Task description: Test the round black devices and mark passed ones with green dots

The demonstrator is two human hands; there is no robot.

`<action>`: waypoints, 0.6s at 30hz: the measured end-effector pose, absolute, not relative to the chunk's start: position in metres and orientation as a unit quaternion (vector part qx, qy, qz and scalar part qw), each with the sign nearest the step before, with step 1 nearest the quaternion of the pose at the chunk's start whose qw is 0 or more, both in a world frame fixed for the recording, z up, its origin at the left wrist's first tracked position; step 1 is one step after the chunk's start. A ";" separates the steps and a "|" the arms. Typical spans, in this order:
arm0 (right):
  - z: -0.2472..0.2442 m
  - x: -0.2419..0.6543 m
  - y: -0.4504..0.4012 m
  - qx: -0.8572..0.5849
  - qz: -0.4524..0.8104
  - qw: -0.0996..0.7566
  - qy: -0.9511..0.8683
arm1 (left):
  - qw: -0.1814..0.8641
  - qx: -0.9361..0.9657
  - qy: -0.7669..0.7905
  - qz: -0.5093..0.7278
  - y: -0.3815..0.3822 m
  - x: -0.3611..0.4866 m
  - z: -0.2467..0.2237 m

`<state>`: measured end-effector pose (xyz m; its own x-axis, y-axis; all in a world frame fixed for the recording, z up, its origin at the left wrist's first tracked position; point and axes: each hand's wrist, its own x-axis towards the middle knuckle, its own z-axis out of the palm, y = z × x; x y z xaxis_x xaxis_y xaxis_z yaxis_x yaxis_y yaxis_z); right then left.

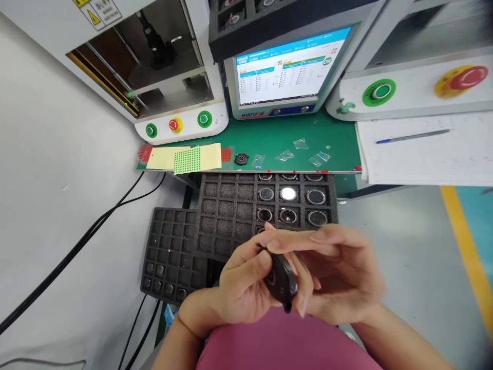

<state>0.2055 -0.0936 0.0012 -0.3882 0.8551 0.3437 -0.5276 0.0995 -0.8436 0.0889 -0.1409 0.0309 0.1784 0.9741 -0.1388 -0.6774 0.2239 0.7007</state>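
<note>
White wall (46, 169) fills the left side, and pale grey floor (408, 267) with a yellow stripe spreads to the right. Two white machines (185, 117) with green and red push-buttons stand at the back of a green worktop (269, 134), with a HIRAYS touchscreen monitor (292, 72) between them. Below the worktop's front edge sit a larger black foam tray (252, 205), its right-hand columns holding round watch cases (317, 197), and a smaller foam tray (171, 215) with a few round parts in its lower pockets. Written sheets (427, 162) lie at the worktop's right end.

Nearest the wearer, the left hand (244, 288) grasps a black watch case (283, 282) between thumb and fingers, tilted edge-on in front of a maroon top (285, 341). The right hand (342, 267) is cupped beside it, fingertips at the case's upper end; whether they pinch anything cannot be told. On the worktop are a green-dot sticker sheet (187, 160), a pen (415, 136), another black case (241, 159) and clear film scraps (319, 159).
</note>
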 end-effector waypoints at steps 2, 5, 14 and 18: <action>0.001 0.205 -0.094 -0.167 0.653 0.533 -0.512 | 0.728 0.256 0.290 0.566 -0.141 0.089 0.031; -0.001 0.206 -0.095 -0.159 0.630 0.542 -0.534 | 0.740 0.254 0.293 0.550 -0.141 0.087 0.031; -0.001 0.210 -0.095 -0.145 0.590 0.529 -0.592 | 0.779 0.231 0.250 0.527 -0.141 0.089 0.029; -0.004 0.208 -0.099 -0.139 0.589 0.551 -0.574 | 0.773 0.225 0.222 0.550 -0.142 0.092 0.024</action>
<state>0.2078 -0.0991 -0.0040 -0.3534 0.8090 0.4697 -0.4904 0.2674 -0.8295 0.0915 -0.1421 0.0243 0.2973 0.9500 -0.0957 -0.7500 0.2944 0.5923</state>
